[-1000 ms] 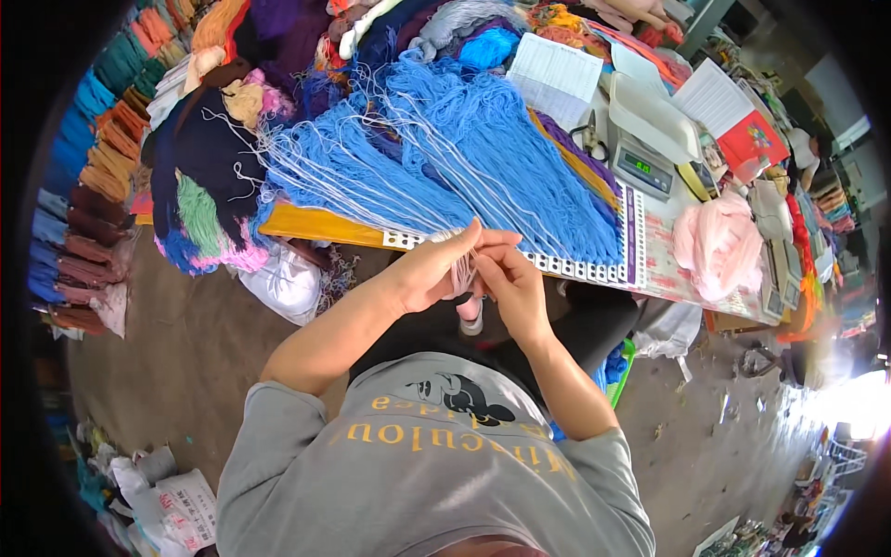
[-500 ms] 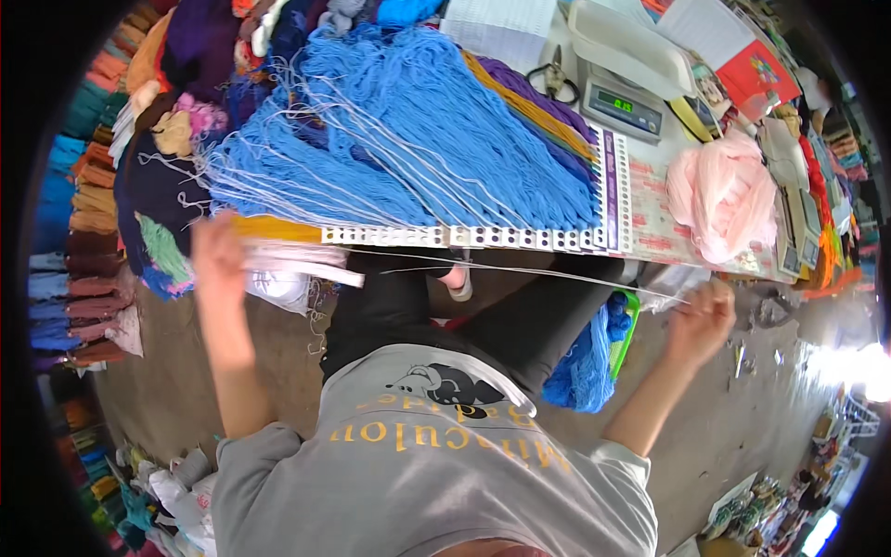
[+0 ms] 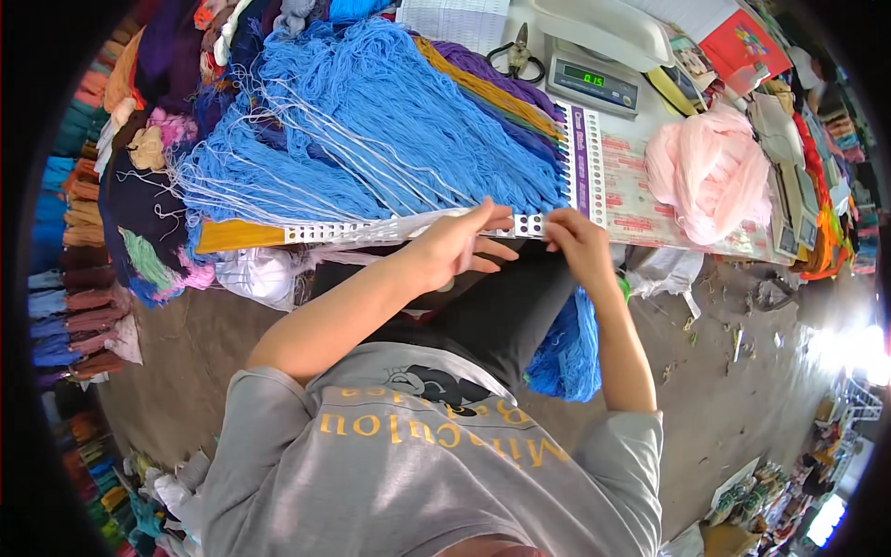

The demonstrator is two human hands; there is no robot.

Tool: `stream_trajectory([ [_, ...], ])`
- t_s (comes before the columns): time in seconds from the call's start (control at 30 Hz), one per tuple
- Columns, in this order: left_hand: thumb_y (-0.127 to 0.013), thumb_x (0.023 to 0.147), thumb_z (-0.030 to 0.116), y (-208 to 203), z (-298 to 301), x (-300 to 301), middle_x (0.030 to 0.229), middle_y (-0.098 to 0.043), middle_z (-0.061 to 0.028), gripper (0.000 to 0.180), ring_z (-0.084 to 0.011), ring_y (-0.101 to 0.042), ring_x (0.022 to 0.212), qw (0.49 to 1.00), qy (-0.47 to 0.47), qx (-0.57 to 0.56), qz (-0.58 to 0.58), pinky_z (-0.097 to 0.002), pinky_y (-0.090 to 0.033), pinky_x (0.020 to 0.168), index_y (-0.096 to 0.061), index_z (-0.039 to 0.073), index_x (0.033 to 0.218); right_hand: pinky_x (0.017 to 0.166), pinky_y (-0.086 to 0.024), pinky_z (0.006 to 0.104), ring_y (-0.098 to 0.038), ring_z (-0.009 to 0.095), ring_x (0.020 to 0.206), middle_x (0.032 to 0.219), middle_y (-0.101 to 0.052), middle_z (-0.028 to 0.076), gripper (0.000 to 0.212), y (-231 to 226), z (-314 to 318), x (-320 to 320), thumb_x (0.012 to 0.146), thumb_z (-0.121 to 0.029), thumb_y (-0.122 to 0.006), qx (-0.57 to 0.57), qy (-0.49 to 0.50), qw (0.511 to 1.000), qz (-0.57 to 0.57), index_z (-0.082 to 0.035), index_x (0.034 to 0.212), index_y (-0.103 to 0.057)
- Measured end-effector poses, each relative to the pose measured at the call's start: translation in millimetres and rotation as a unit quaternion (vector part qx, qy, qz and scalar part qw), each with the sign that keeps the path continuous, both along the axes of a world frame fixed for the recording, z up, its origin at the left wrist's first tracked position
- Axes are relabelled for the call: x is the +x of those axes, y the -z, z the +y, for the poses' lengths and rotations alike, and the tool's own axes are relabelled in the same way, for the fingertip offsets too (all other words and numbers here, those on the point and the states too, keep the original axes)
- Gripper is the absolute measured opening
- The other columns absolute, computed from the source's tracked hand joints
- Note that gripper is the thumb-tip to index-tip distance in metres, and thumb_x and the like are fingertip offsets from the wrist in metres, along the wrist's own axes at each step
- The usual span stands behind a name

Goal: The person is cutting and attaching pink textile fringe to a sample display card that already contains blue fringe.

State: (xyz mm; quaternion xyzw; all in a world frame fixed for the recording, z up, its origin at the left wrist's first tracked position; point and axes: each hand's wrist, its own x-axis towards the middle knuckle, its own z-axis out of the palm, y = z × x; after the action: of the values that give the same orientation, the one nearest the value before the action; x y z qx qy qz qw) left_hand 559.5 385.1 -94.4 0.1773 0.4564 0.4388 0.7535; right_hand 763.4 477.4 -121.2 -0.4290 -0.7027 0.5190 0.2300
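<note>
Blue yarn (image 3: pixel 371 111) lies in a thick spread over the table, tied along a white punched card strip (image 3: pixel 320 232) at the near edge. My left hand (image 3: pixel 445 246) is at this strip, thumb over its top and the other fingers stretched apart below. Just to its right, my right hand (image 3: pixel 580 243) has its fingertips pinched together at the strip's holes; what they hold is too small to make out. Several white threads (image 3: pixel 325 139) run across the blue yarn. A purple-and-white punched card (image 3: pixel 582 162) lies beyond my right hand.
Black-handled scissors (image 3: pixel 516 60) and a digital scale (image 3: pixel 591 85) with a white tray (image 3: pixel 603 32) stand at the back. A pale pink yarn bundle (image 3: pixel 710 172) is on the right. Coloured skeins (image 3: pixel 88 223) line the left. Blue yarn (image 3: pixel 566 357) hangs below the table edge.
My hands were wide apart with a long white thread stretched from the right one. Both have come inward to the punched strip. The view has shifted slightly to the right.
</note>
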Motion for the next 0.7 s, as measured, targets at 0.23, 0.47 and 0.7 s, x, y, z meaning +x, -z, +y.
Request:
stream_trajectory([
  [0.23, -0.047, 0.093, 0.039, 14, 21, 17, 0.120, -0.050, -0.0095, 0.050, -0.0267, -0.062, 0.094, 0.996, -0.030, -0.082, -0.016, -0.0353, -0.051, 0.067, -0.042, 0.002, 0.126, 0.061, -0.046, 0.0297, -0.062, 0.019, 0.065, 0.069, -0.064, 0.006, 0.021, 22, 6, -15, 0.083, -0.025, -0.057, 0.037, 0.011, 0.993, -0.111, -0.008, 0.092, -0.065],
  [0.47, -0.049, 0.093, 0.037, 6, 26, 19, 0.103, -0.056, -0.0040, 0.037, -0.0220, -0.064, 0.083, 0.993, -0.043, -0.106, 0.004, -0.0313, -0.047, 0.058, -0.050, 0.006, 0.113, 0.062, -0.046, 0.0314, -0.063, 0.022, 0.067, 0.071, -0.065, 0.007, 0.023, 18, 5, -19, 0.082, -0.029, -0.057, 0.049, 0.030, 0.989, -0.133, -0.010, 0.091, -0.066],
  [0.7, -0.058, 0.080, 0.018, 10, 37, 25, 0.085, -0.061, -0.0015, 0.016, -0.0124, -0.058, 0.056, 0.984, 0.024, -0.088, 0.155, -0.0222, -0.033, 0.046, -0.059, 0.007, 0.091, 0.062, -0.046, 0.0321, -0.063, 0.023, 0.067, 0.072, -0.065, 0.006, 0.023, 29, 4, -20, 0.081, -0.030, -0.058, 0.070, 0.057, 0.988, -0.125, -0.011, 0.090, -0.066],
])
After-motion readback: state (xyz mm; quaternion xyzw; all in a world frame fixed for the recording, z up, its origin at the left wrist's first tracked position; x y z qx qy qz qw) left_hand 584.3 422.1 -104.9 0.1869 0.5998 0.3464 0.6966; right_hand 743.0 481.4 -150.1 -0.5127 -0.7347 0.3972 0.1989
